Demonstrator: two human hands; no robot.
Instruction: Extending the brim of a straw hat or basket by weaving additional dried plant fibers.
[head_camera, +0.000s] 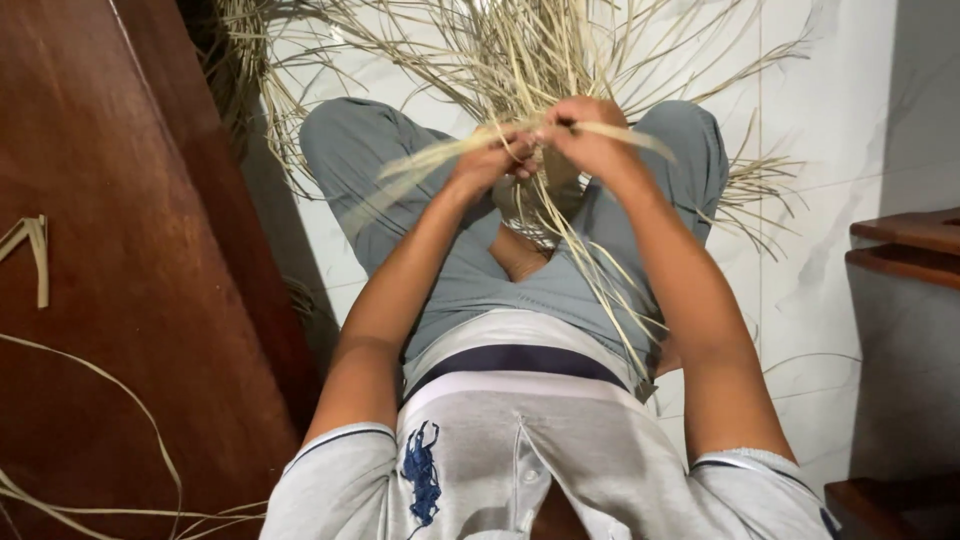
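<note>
I sit cross-legged on a white marble floor (830, 130) in grey trousers. Both hands meet above my lap. My left hand (490, 158) pinches several pale dried straw strips (430, 160) that fan out to the left. My right hand (585, 135) grips another flat strip (640, 138) that sticks out to the right. Under the hands sits a small woven straw piece (535, 215), partly hidden, with long loose strands (610, 300) trailing down over my right thigh.
A large spread of loose straw (500, 50) lies on the floor beyond my knees. A dark wooden surface (130, 250) with a few stray strips (38, 255) fills the left. Dark wooden furniture (905, 245) stands at the right edge.
</note>
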